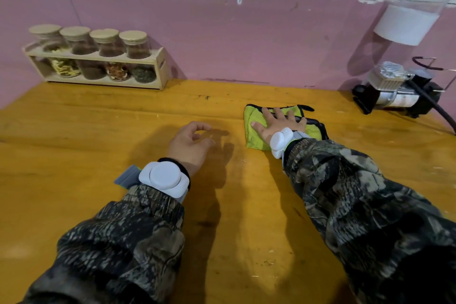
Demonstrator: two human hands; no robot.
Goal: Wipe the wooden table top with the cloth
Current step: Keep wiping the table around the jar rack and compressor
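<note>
A folded yellow-green cloth [254, 136] with dark trim lies on the wooden table top [98, 155], right of centre and toward the back. My right hand [276, 122] lies flat on the cloth with its fingers spread and straight, pressing it down. My left hand [191, 142] hovers just above the bare wood to the left of the cloth, fingers loosely curled and holding nothing. Both wrists carry white sensor bands over camouflage sleeves.
A wooden rack of several cork-lidded spice jars [96, 59] stands at the back left against the pink wall. A small metal air compressor [397, 91] with a black hose sits at the back right. A clear tube with a white insert [407, 20] hangs above it.
</note>
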